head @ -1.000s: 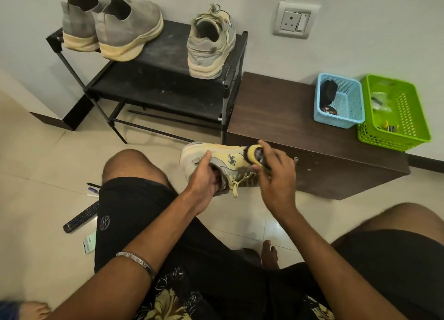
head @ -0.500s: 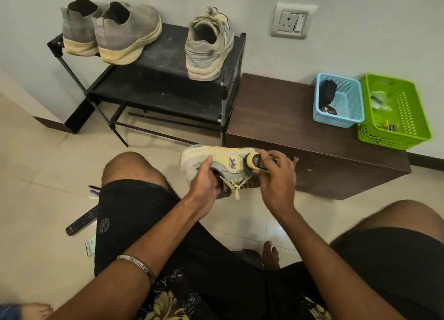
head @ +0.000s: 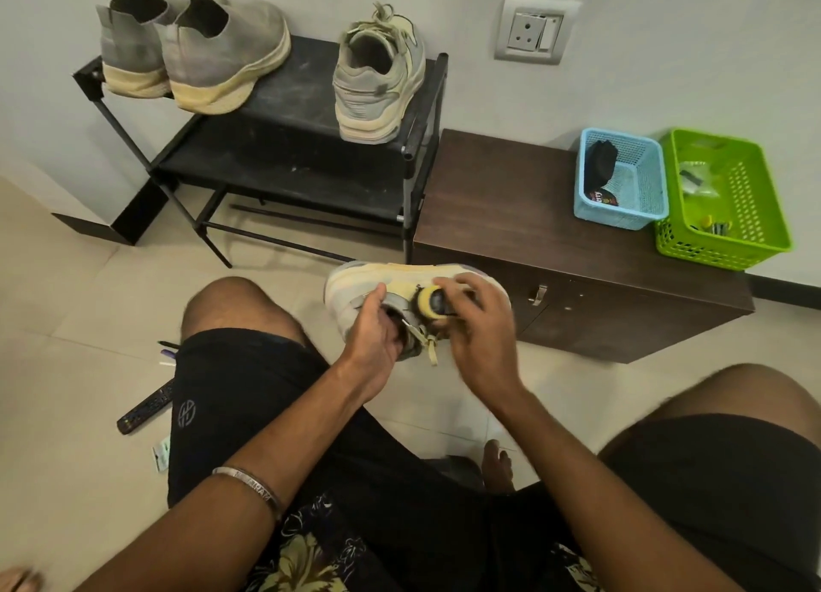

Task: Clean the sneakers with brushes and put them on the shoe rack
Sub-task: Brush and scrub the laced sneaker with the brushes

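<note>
Seen from above, looking down at two bare arms and a lap in black shorts. Four shoes in all: three on the black shoe rack (head: 311, 80), one held in the hands. On the rack's top shelf, at the left, a pair of grey slip-on shoes (head: 195, 53) side by side with heels toward the camera and toes toward the wall; at the right end, one pale laced sneaker on the rack (head: 377, 80), also heel toward the camera. Two plastic baskets on the low brown cabinet (head: 511, 200) right of the rack: a blue basket (head: 639, 191) with a dark item inside, and a green basket (head: 746, 200) touching it, holding small things too small to tell. One wall socket (head: 535, 29) above. One black remote control (head: 146, 407) on the tiled floor by the left thigh.

Held sneaker (head: 355, 285) raised above the floor in front of the cabinet, between the knees, lying on its side, long axis running left to right, rounded pale sole end at the left; which end is the toe cannot be told. Left hand (head: 377, 329) with fingers pushed into the shoe's opening, thumb on the outside, gripping it. Right hand (head: 480, 333) curled, blurred, fingertips closed around a small round yellow-rimmed brush (head: 433, 300) pressed against the shoe's upper side. Hands close together, both on the shoe.
</note>
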